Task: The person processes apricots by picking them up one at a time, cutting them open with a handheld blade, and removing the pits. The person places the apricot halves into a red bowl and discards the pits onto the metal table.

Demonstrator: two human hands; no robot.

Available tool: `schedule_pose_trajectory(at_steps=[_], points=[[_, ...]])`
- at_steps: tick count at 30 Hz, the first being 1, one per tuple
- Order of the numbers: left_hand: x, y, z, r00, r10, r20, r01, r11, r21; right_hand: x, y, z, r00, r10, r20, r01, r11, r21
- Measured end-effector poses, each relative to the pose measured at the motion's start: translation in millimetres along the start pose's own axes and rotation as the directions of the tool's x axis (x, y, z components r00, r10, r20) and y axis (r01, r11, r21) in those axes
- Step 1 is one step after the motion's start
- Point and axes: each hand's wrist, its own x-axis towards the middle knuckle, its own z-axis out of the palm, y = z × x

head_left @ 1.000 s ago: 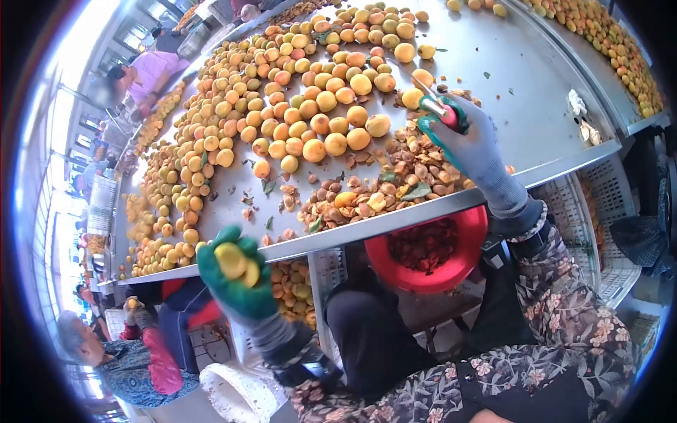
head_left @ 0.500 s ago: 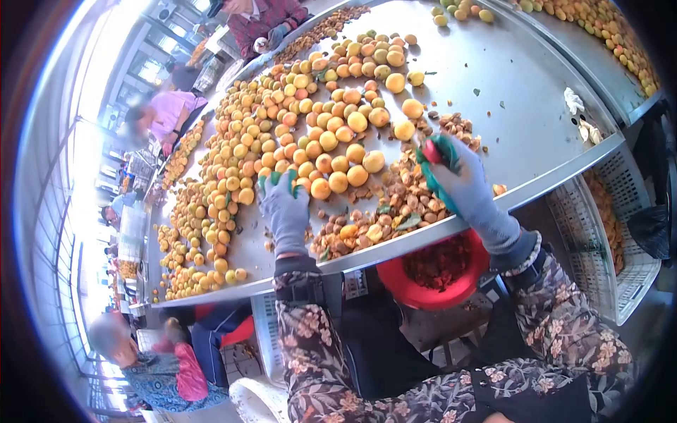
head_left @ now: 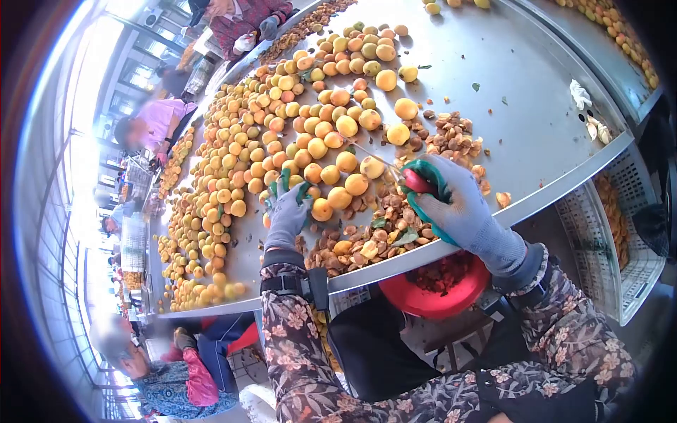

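Note:
My right hand (head_left: 451,201), in a grey glove with green coating, is closed around the red handle of a tool (head_left: 417,182) with a thin metal shaft. The shaft points left over the whole apricots (head_left: 337,175); its tip is hard to make out. My left hand (head_left: 288,211), gloved the same way, has its fingers apart at the near edge of the apricots, with nothing visible in it. Between my hands, near the table edge, lies a heap of apricot stones and torn pieces (head_left: 374,236) with a few leaves.
A metal table (head_left: 522,106) with a raised rim bears the fruit. Below its edge sits a red basin (head_left: 437,299) with dark scraps. White crates (head_left: 589,247) stand at the right. Co-workers sit around the left side, one in a pink sleeve (head_left: 201,377).
My right hand has moved slightly left and down, and the tool's shaft now shows over the apricots. My left hand stays by the fruit, its fingers bent a little differently. The view has shifted slightly.

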Motion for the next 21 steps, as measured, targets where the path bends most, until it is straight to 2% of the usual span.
schedule_pose_trajectory(at_steps=[1, 6, 9, 10, 11, 12, 13, 14, 15, 16, 18, 19, 20, 21], points=[[-2.1, 5.5, 1.7, 0.999, -0.039, -0.001, 0.039, 0.999, 0.022, -0.5, -0.2, -0.3, 1.000, 0.015, 0.012, -0.015, 1.000, -0.025], [-11.3, 31.1, 5.9, 0.999, 0.020, -0.043, -0.020, 1.000, -0.001, 0.7, 1.9, 2.6, 1.000, 0.005, 0.014, -0.005, 0.998, -0.063], [-24.7, 66.5, -1.4, 0.969, 0.055, -0.240, -0.053, 0.998, 0.017, 1.3, 1.8, 3.4, 0.998, 0.066, 0.024, -0.066, 0.998, 0.016], [-32.7, 76.1, -7.8, 0.968, 0.057, -0.244, -0.055, 0.998, 0.014, 1.3, 2.2, 4.4, 0.998, 0.062, 0.023, -0.062, 0.998, 0.013], [-41.5, 83.0, -14.0, 0.937, 0.113, -0.331, -0.210, 0.939, -0.274, 1.6, 2.0, 5.9, 0.975, 0.211, 0.068, -0.222, 0.913, 0.342], [-51.3, 91.3, -20.9, 0.895, 0.139, -0.424, -0.365, 0.774, -0.516, 1.8, 1.5, 6.8, 0.930, 0.331, 0.160, -0.355, 0.698, 0.622], [-64.2, 105.5, -29.1, 0.894, 0.143, -0.425, -0.369, 0.773, -0.516, 2.7, -5.3, 2.2, 0.903, 0.348, 0.252, -0.427, 0.662, 0.616], [-79.4, 123.4, -36.9, 0.923, 0.082, -0.376, -0.359, 0.535, -0.764, 3.3, -8.1, 1.1, 0.903, 0.349, 0.251, -0.428, 0.663, 0.614], [-91.3, 137.4, -41.2, 0.950, 0.041, -0.308, -0.309, 0.233, -0.922, 4.2, -10.2, 1.2, 0.852, 0.356, 0.383, -0.522, 0.618, 0.588], [-99.0, 146.9, -42.5, 0.951, 0.037, -0.307, -0.308, 0.228, -0.924, 5.2, -13.4, 1.5, 0.784, 0.355, 0.509, -0.613, 0.572, 0.545], [-111.1, 159.8, -40.2, 0.924, -0.001, -0.382, -0.369, 0.253, -0.894, 0.9, -19.3, 4.8, 0.753, 0.398, 0.524, -0.649, 0.579, 0.493], [-117.3, 160.9, -34.6, 0.953, -0.038, -0.300, -0.293, 0.124, -0.948, -2.7, -16.4, 5.8, 0.742, 0.354, 0.569, -0.656, 0.554, 0.512], [-120.4, 162.5, -32.4, 0.954, -0.042, -0.299, -0.292, 0.115, -0.949, -5.9, -15.1, 6.0, 0.730, 0.308, 0.610, -0.664, 0.530, 0.527], [-122.2, 165.0, -31.7, 0.954, -0.039, -0.297, -0.296, 0.035, -0.955, -6.2, -23.1, 5.0, 0.771, 0.286, 0.568, -0.615, 0.564, 0.551]])
